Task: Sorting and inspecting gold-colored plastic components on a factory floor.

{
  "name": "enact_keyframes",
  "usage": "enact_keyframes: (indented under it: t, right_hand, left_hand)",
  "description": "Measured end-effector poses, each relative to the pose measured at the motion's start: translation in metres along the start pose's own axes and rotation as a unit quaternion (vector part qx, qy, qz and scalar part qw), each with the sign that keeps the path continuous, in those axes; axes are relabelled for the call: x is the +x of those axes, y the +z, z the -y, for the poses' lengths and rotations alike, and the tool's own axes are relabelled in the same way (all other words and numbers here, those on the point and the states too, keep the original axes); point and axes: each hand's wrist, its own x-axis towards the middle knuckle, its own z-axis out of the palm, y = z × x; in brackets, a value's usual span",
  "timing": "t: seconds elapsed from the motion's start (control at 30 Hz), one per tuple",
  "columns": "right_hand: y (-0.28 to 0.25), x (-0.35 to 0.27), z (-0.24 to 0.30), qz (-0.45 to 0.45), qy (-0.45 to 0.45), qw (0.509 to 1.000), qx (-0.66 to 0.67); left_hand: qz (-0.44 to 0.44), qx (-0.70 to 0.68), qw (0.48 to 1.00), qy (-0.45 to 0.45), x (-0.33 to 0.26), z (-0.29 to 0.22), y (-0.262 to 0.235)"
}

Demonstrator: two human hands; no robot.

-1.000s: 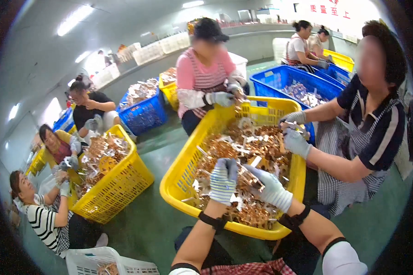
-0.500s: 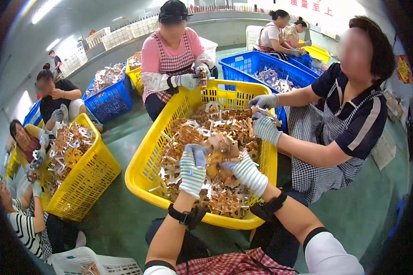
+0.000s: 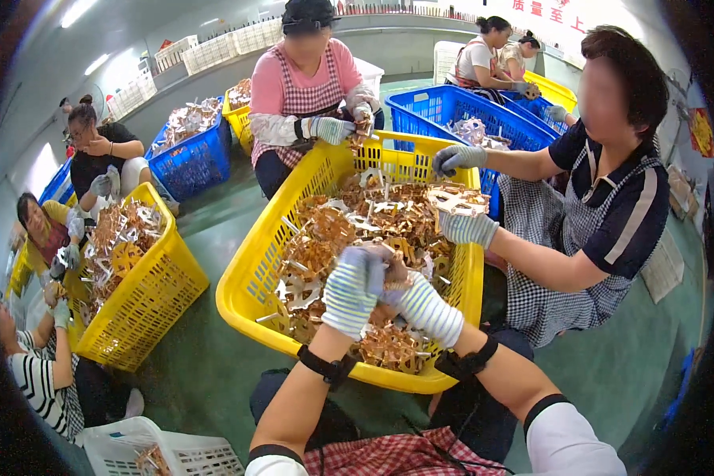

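- The big yellow basket [image 3: 397,381] is right in front of the person.
- A co-worker [image 3: 611,182] sits by its right edge, and another co-worker [image 3: 289,95], in pink, sits by its back left corner.
- A smaller-looking yellow basket [image 3: 155,289] stands well apart, past the big one's left edge.
- A heap of metal bits [image 3: 317,230], copper and silver coloured, fills much of the big basket.
- The left hand [image 3: 351,292], in a stripy glove, is over the heap, nearer the front edge than the back. Its fingers are bent, but blurry, so I can't tell if they grip.
- The right hand [image 3: 427,305], in a stripy glove too, is just beside it. Its fingers point in toward the left hand; I can't tell if they're squeezing.
- The two hands were a bit apart just before, and now they've come together. So both seem to be working on one spot.
- A flat metal plate [image 3: 460,200] sits on the right co-worker's near glove; their other glove has moved off it.
- A brownish metal piece [image 3: 397,274] shows, blurry, between the person's hands, above the heap.
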Motion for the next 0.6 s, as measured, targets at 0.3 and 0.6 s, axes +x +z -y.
enact_keyframes:
  t: [0.3,0.6]
  right_hand:
    - [0.009,-0.022,0.018,0.006,-0.185,0.817,-0.547]
    - [-0.004,-0.010,0.004,0.112,-0.389,0.616,-0.676]
  left_hand:
    - [-0.073,-0.177,0.904,-0.382,0.015,0.017,-0.026]
    - [0.001,-0.100,0.917,-0.386,0.007,0.029,-0.025]
